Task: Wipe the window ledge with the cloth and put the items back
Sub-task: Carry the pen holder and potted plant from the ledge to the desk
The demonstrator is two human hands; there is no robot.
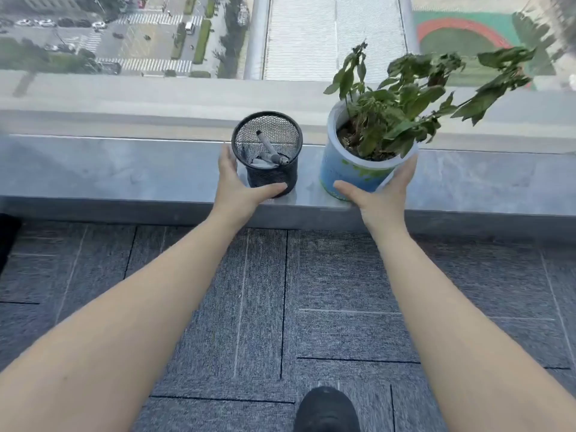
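Note:
A black mesh pen holder (270,174) with a few markers inside stands on the grey stone window ledge (124,173). My left hand (240,188) wraps around its left side, thumb across the front base. Right of it stands a blue and white plant pot (352,169) with a leafy green plant (405,98). My right hand (380,194) cups the pot's lower right side, thumb at the front. Both items rest on the ledge near its front edge. No cloth is in view.
The window glass rises behind the ledge, showing streets and a sports field far below. Grey carpet tiles (265,307) cover the floor below the ledge. My black shoe (325,411) shows at the bottom. A dark object (7,241) sits at the left edge.

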